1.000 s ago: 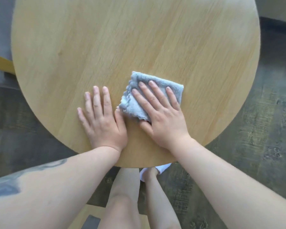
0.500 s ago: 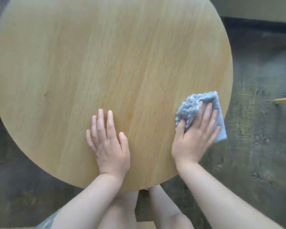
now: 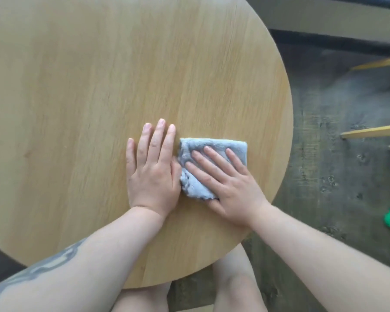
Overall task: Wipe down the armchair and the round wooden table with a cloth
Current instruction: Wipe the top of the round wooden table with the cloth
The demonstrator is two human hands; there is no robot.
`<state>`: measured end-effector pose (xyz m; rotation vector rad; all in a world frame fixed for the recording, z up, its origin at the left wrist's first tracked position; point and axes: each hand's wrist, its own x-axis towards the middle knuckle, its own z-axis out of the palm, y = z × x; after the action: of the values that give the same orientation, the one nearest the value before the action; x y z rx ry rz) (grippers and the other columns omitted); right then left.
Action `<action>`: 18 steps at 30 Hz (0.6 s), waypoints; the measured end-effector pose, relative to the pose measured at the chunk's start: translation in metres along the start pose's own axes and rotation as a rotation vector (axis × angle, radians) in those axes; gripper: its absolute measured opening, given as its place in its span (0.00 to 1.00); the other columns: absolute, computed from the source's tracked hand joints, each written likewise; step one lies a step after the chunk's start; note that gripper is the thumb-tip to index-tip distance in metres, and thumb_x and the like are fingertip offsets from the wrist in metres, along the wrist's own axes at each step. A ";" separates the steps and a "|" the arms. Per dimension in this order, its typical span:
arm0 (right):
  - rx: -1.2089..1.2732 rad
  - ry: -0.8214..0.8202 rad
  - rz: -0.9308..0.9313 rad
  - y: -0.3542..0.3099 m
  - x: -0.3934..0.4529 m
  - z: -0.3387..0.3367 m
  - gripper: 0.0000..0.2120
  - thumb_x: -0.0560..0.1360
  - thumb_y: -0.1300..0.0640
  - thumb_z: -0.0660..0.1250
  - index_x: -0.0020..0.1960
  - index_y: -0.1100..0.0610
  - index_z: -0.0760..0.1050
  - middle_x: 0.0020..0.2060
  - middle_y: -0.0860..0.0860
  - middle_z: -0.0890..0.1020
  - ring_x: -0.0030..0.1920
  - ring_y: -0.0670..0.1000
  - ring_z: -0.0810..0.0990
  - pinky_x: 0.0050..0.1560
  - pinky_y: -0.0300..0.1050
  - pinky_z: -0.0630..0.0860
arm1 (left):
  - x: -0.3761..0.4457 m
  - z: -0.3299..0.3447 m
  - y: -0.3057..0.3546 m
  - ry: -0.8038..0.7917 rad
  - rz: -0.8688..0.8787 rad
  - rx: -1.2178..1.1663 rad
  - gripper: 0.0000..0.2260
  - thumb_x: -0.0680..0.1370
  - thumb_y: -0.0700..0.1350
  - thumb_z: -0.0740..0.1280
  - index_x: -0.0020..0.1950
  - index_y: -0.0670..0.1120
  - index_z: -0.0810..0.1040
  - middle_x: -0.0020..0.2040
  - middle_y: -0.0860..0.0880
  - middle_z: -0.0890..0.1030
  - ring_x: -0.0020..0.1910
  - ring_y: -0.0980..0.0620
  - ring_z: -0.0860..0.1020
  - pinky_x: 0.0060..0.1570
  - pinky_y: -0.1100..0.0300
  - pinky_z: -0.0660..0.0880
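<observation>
The right hand (image 3: pixel 231 190) lies flat, fingers straight, pressing the cloth (image 3: pixel 208 163) on the bench (image 3: pixel 99 86); the left hand (image 3: pixel 152 174) rests flat just left, touching it.

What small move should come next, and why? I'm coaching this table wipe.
Probably slide the right hand and cloth away toward the far, bare tabletop. The cloth now butts against the left hand, which lies flat on the wood, blocking any leftward stroke.
</observation>
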<state>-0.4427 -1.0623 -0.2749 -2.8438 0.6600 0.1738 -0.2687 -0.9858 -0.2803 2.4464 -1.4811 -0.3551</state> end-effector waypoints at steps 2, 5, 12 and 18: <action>0.034 0.042 0.077 0.042 0.006 -0.007 0.30 0.78 0.45 0.55 0.77 0.51 0.55 0.76 0.51 0.60 0.77 0.53 0.54 0.75 0.60 0.51 | 0.000 0.000 0.001 -0.005 0.004 0.000 0.25 0.78 0.47 0.54 0.76 0.47 0.63 0.77 0.49 0.62 0.77 0.48 0.56 0.75 0.46 0.49; 0.166 0.297 0.950 0.025 0.013 -0.006 0.30 0.79 0.47 0.52 0.78 0.53 0.52 0.77 0.52 0.56 0.77 0.53 0.51 0.74 0.62 0.48 | 0.000 0.000 0.001 -0.001 -0.005 -0.005 0.25 0.79 0.47 0.54 0.76 0.46 0.63 0.77 0.49 0.62 0.77 0.49 0.56 0.75 0.46 0.49; 0.025 0.035 -0.010 0.041 0.056 -0.017 0.29 0.78 0.45 0.54 0.77 0.49 0.55 0.77 0.48 0.58 0.77 0.50 0.52 0.76 0.55 0.48 | 0.001 -0.003 0.001 0.010 -0.122 -0.015 0.31 0.75 0.50 0.55 0.77 0.41 0.60 0.78 0.42 0.58 0.77 0.43 0.53 0.76 0.46 0.44; 0.148 0.193 0.651 -0.020 0.063 -0.009 0.31 0.77 0.47 0.55 0.78 0.54 0.55 0.77 0.52 0.57 0.77 0.54 0.51 0.75 0.61 0.47 | 0.002 0.002 0.003 0.013 -0.115 0.073 0.30 0.76 0.51 0.55 0.77 0.41 0.60 0.77 0.43 0.60 0.77 0.43 0.54 0.75 0.43 0.47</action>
<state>-0.3773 -1.0733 -0.2727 -2.4236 1.5492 -0.0516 -0.2713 -0.9895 -0.2814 2.5931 -1.3741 -0.3118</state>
